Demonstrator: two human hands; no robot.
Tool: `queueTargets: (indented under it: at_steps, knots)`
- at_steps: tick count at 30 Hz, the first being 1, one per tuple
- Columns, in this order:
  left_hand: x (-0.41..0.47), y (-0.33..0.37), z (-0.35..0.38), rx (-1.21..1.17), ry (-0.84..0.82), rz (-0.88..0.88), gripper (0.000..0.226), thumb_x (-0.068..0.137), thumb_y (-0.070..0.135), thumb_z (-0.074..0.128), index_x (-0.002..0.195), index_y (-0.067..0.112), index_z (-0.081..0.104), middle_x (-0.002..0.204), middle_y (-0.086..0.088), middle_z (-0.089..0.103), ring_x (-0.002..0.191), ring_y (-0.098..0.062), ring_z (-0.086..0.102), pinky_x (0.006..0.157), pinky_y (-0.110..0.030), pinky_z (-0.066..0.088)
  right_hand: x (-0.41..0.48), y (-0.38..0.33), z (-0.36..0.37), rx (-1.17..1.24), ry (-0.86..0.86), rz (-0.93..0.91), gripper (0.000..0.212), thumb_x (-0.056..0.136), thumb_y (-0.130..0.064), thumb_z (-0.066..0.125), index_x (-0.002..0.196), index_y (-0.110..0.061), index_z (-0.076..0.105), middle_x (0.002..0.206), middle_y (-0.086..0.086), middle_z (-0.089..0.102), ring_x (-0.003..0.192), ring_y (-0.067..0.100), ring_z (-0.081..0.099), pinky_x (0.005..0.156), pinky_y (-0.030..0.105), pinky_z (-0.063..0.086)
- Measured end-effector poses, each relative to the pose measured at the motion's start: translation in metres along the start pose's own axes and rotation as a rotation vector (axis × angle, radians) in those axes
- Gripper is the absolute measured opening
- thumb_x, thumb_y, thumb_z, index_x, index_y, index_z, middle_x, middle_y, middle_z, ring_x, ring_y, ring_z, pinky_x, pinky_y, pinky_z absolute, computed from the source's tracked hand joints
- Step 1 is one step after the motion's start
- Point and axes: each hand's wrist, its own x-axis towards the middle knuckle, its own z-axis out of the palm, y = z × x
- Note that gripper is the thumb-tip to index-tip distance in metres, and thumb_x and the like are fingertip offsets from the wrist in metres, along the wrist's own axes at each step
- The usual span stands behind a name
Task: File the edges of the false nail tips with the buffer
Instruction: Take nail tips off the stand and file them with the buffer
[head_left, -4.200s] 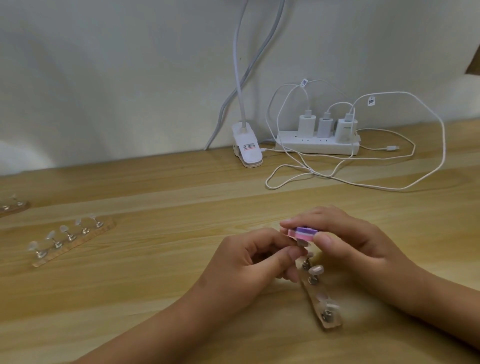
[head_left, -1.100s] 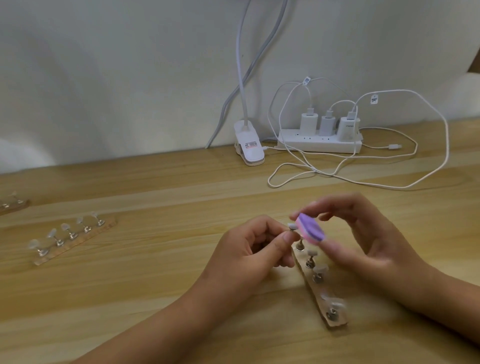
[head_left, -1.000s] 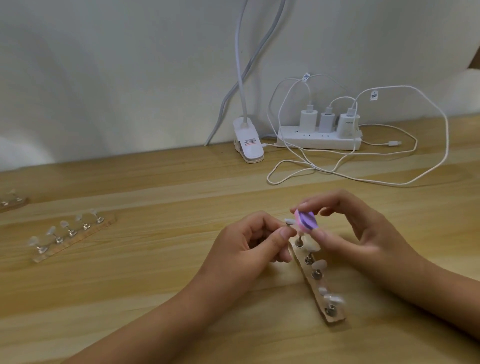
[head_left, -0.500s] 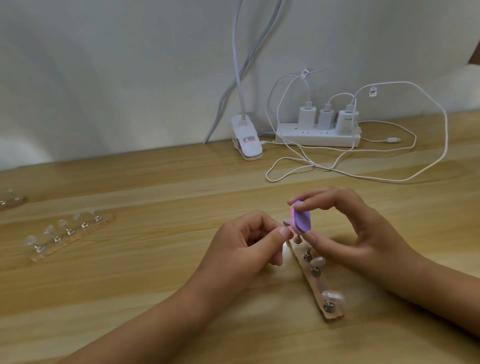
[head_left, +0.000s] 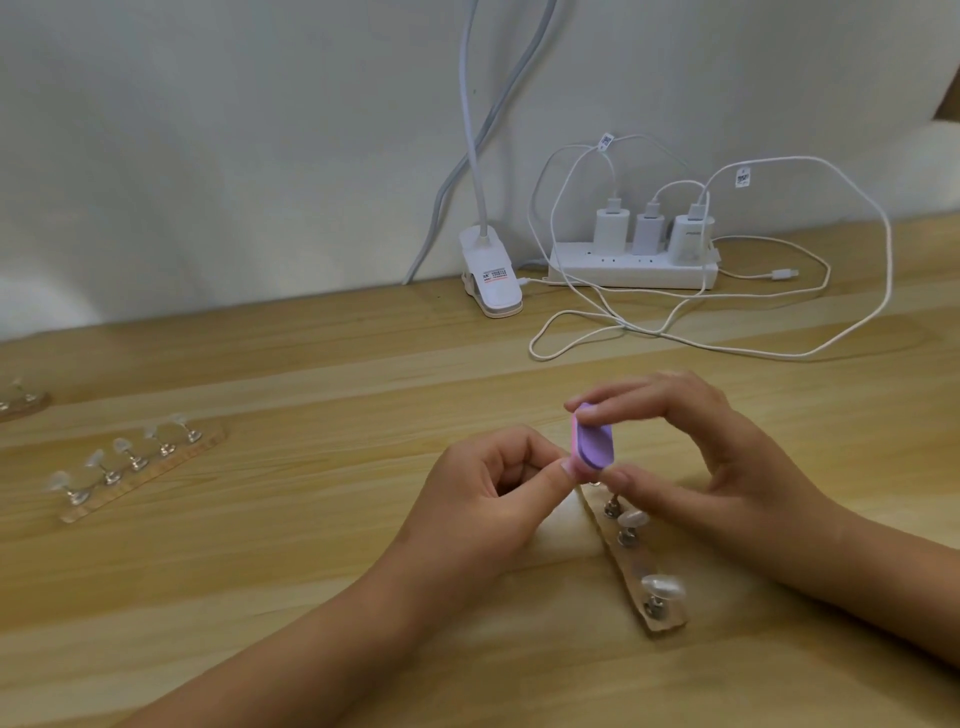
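The wooden table (head_left: 260, 571) filled the view, with a power strip (head_left: 631, 267) and its looped white cables against the wall at the back and a lamp clip (head_left: 491, 278) beside it. On the left lay a spare rack (head_left: 140, 470) of clear tips, well apart from the work. Nearer, between the forearms, a second rack (head_left: 641, 582) ran away from the person, carrying pearly nail tips (head_left: 662, 586) on small metal posts. The right hand (head_left: 727, 467) arched over the far end of that rack, wrist low and fingers curved, pinching the buffer (head_left: 593, 439) by its two ends between forefinger above and thumb below, so that its lilac face stood nearly upright. The left hand (head_left: 483, 493) was loosely curled, thumb and forefinger closed together right at the buffer's lower edge; they probably gripped a tip or its post, but it was hidden and I could not tell which. The buffer looked light and slightly spongy, likely easy to steer with an end-to-end pinch that left the long faces free. The tips seemed thin, stiff and slick, so they would want steadying low at the post, with light strokes against the edge rather than pressure that might snap or pop one off.
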Motion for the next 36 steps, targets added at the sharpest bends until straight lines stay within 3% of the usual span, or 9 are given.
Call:
queueTargets:
  at_steps: [7, 11, 13, 22, 26, 30, 33, 36]
  knots:
    - [0.0009, -0.0010, -0.0005, -0.011, 0.015, -0.032, 0.020, 0.092, 0.019, 0.064, 0.074, 0.012, 0.068, 0.053, 0.003, 0.036, 0.051, -0.012, 0.027, 0.046, -0.020, 0.021, -0.0012, 0.0009, -0.0003, -0.029, -0.016, -0.041, 0.029, 0.082, -0.034, 0.067, 0.110, -0.027, 0.063, 0.119, -0.017, 0.063, 0.119, 0.015, 0.057, 0.100, 0.056, 0.038]
    - [0.0006, -0.0009, -0.0011, 0.001, 0.023, -0.032, 0.017, 0.089, 0.026, 0.068, 0.076, 0.016, 0.072, 0.052, 0.005, 0.038, 0.052, -0.013, 0.029, 0.047, -0.020, 0.023, 0.0006, 0.0015, -0.0021, 0.056, 0.004, 0.048, 0.030, 0.081, -0.038, 0.065, 0.110, -0.031, 0.062, 0.119, -0.017, 0.064, 0.122, 0.014, 0.056, 0.104, 0.054, 0.038]
    - [0.0006, -0.0002, -0.0003, -0.003, 0.013, -0.017, 0.017, 0.085, 0.031, 0.067, 0.072, 0.021, 0.070, 0.052, 0.004, 0.038, 0.052, -0.013, 0.028, 0.047, -0.020, 0.022, 0.0001, 0.0010, -0.0008, 0.026, -0.019, -0.008, 0.030, 0.082, -0.035, 0.067, 0.111, -0.027, 0.064, 0.119, -0.016, 0.064, 0.120, 0.015, 0.057, 0.102, 0.053, 0.040]
    - [0.0011, -0.0017, -0.0006, 0.003, 0.032, -0.028, 0.020, 0.091, 0.022, 0.067, 0.072, 0.016, 0.069, 0.050, 0.009, 0.040, 0.050, -0.009, 0.030, 0.046, -0.016, 0.024, -0.0004, 0.0030, -0.0004, 0.066, -0.009, 0.025, 0.031, 0.082, -0.036, 0.066, 0.112, -0.029, 0.062, 0.119, -0.014, 0.064, 0.120, 0.017, 0.058, 0.103, 0.052, 0.042]
    - [-0.0010, -0.0019, -0.0009, 0.009, 0.019, -0.001, 0.019, 0.089, 0.029, 0.067, 0.072, 0.021, 0.069, 0.052, 0.006, 0.038, 0.051, -0.012, 0.029, 0.047, -0.020, 0.023, -0.0005, 0.0045, -0.0014, 0.108, -0.058, 0.014, 0.031, 0.085, -0.032, 0.066, 0.114, -0.023, 0.062, 0.119, -0.007, 0.065, 0.120, 0.021, 0.058, 0.104, 0.041, 0.043]
    - [-0.0002, -0.0017, -0.0004, 0.021, 0.030, -0.009, 0.017, 0.089, 0.027, 0.068, 0.075, 0.018, 0.070, 0.051, 0.009, 0.039, 0.051, -0.012, 0.029, 0.047, -0.021, 0.023, 0.0003, 0.0044, -0.0026, 0.146, -0.050, 0.086, 0.031, 0.082, -0.037, 0.063, 0.113, -0.029, 0.062, 0.116, -0.012, 0.066, 0.119, 0.018, 0.058, 0.103, 0.029, 0.042]
    - [-0.0003, -0.0005, 0.0006, 0.009, 0.014, 0.003, 0.020, 0.089, 0.029, 0.068, 0.070, 0.023, 0.068, 0.051, 0.006, 0.037, 0.049, -0.010, 0.027, 0.045, -0.019, 0.021, -0.0003, 0.0020, -0.0006, 0.120, -0.071, 0.014, 0.031, 0.084, -0.031, 0.066, 0.114, -0.025, 0.062, 0.118, -0.010, 0.065, 0.119, 0.019, 0.059, 0.102, 0.029, 0.043]
    - [0.0004, -0.0020, 0.0002, 0.024, 0.030, -0.006, 0.019, 0.088, 0.031, 0.069, 0.073, 0.020, 0.070, 0.050, 0.009, 0.038, 0.050, -0.011, 0.028, 0.046, -0.020, 0.021, 0.0016, 0.0027, -0.0009, 0.152, -0.047, 0.085, 0.030, 0.082, -0.036, 0.064, 0.111, -0.030, 0.062, 0.115, -0.013, 0.066, 0.118, 0.015, 0.058, 0.101, 0.033, 0.044]
